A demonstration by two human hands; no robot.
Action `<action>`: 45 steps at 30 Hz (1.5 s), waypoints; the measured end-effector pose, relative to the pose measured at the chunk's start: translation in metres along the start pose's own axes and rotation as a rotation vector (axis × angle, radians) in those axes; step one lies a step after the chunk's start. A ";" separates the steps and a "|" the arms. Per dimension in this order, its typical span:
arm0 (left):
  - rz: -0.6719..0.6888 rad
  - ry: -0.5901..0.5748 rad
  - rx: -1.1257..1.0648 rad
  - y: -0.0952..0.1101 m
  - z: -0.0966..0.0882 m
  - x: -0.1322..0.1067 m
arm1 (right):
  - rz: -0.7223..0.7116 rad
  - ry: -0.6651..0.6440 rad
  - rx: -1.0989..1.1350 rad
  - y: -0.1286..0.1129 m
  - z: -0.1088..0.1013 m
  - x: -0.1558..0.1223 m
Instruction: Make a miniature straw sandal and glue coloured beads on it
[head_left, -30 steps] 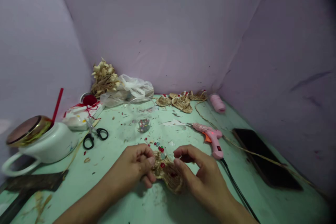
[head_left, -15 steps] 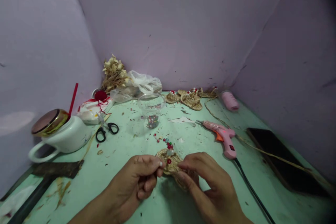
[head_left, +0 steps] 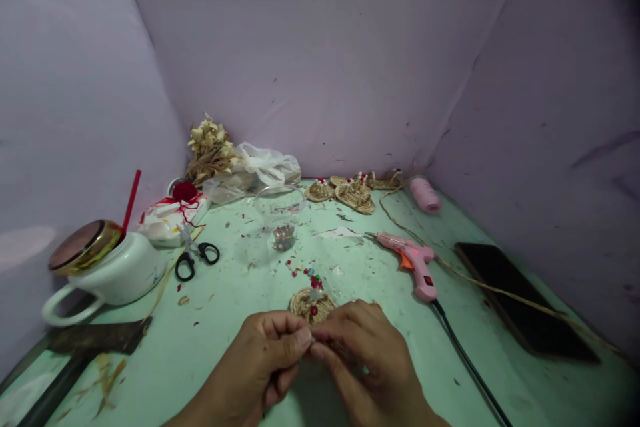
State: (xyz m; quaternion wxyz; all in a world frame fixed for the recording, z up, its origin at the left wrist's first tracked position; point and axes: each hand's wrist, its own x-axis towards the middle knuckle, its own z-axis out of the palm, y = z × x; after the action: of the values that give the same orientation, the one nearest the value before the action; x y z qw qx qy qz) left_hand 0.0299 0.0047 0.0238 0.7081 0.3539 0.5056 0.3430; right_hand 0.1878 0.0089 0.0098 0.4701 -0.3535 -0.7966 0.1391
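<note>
My left hand [head_left: 275, 353] is closed in a pinch, thumb against forefinger, on a tiny pale bead [head_left: 313, 339]. The fingertips of my right hand [head_left: 367, 347] meet it there, also pinched; whatever they hold is too small or hidden to make out. Just beyond the fingers lies a coiled straw-rope piece [head_left: 301, 305], partly covered by my right hand. A dark red bead [head_left: 314, 310] shows against it. A line of loose red, green and clear beads [head_left: 315, 281] runs over the table behind it.
A pink glue gun [head_left: 413, 260] lies to the right, its cord running forward, near a dark phone or tablet [head_left: 520, 300]. Scissors [head_left: 193, 259], a white mug [head_left: 125, 273] and a hammer [head_left: 95, 340] are left. Finished-looking rope pieces [head_left: 355, 197] sit at the back.
My right hand has moved left off the rope piece, and its fingertips now meet my left hand's at the bead. The camera view has shifted slightly.
</note>
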 end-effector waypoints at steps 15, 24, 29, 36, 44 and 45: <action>-0.032 0.002 -0.052 0.006 -0.001 0.000 | 0.070 -0.018 0.023 0.002 -0.002 -0.001; 0.035 0.007 -0.019 -0.002 -0.004 0.003 | 0.031 0.002 0.049 0.001 -0.002 0.001; 0.010 -0.021 -0.028 -0.002 -0.003 0.004 | 0.104 -0.014 0.104 0.000 -0.002 0.001; 0.015 -0.015 -0.041 -0.002 -0.003 0.004 | 0.220 0.035 0.205 -0.004 0.000 0.002; 0.027 -0.036 -0.044 -0.007 -0.004 0.005 | 0.173 0.048 0.217 -0.003 0.000 0.002; 0.029 -0.035 -0.047 -0.007 -0.004 0.005 | 0.172 0.042 0.220 -0.003 0.000 0.002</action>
State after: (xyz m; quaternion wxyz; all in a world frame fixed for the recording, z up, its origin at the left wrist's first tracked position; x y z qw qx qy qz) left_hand 0.0280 0.0060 0.0147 0.7198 0.3506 0.4798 0.3589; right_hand 0.1861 0.0083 0.0126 0.5090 -0.3696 -0.7332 0.2582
